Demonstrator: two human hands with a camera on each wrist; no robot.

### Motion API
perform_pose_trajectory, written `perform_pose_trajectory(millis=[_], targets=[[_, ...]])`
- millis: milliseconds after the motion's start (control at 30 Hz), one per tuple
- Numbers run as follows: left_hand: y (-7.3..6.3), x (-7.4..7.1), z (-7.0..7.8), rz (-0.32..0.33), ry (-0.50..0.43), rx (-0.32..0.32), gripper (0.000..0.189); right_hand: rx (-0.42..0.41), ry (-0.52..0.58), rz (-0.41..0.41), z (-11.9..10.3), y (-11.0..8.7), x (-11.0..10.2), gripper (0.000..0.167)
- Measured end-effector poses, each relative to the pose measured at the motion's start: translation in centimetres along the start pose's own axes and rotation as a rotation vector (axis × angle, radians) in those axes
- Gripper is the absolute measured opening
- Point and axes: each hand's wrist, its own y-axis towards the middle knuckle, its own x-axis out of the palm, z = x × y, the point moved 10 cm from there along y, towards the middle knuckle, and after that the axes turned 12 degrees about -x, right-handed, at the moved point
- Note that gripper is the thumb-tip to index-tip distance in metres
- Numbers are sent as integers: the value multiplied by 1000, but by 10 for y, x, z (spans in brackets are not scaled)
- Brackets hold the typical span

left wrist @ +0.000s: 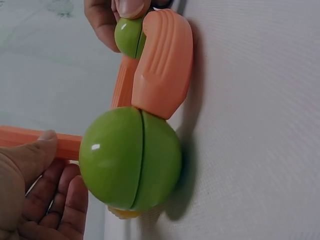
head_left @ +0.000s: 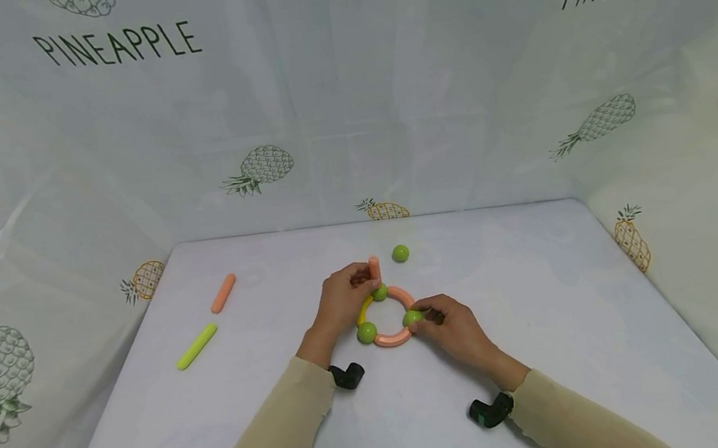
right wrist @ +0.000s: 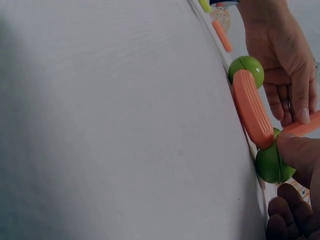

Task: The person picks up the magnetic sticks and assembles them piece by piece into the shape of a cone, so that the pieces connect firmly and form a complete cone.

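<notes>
1. At left on the counter [head_left: 541,260] lie a lime rod [head_left: 196,346] and a loose orange rod [head_left: 223,293]; both look light and stiff, good to take at the middle.
2. The left hand [head_left: 340,300] pinches an upright orange rod [head_left: 374,266] above the far ball [head_left: 379,292]; whether they are joined, I cannot tell. Its ridges should help the grip.
3. In the middle lies a ring: a yellow curved piece [head_left: 363,313], the left ball [head_left: 367,333], the far ball, a near orange curve [head_left: 392,340] and a far orange curve [head_left: 401,295]. It seems hard plastic, hardly fragile, but the joints (magnetic, perhaps) may open under pulling.
4. Beyond the ring rests a loose green ball [head_left: 400,253], smooth, likely to roll; grasp it at its widest part.
5. The right hand [head_left: 452,324] grips the right ball [head_left: 413,318] between thumb and fingers, a steady hold.
</notes>
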Motion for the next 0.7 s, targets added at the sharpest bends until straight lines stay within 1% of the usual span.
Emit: perform_pose_trajectory(millis=[167, 400, 700], targets=[[-1, 1, -1, -6, 8, 1, 35, -22, -4, 2, -3, 0, 1, 36], [-1, 2, 0, -19, 18, 15, 36, -55, -17, -5, -3, 0, 4, 37], [0, 3, -1, -21, 22, 22, 36, -56, -30, -4, -5, 0, 4, 37]])
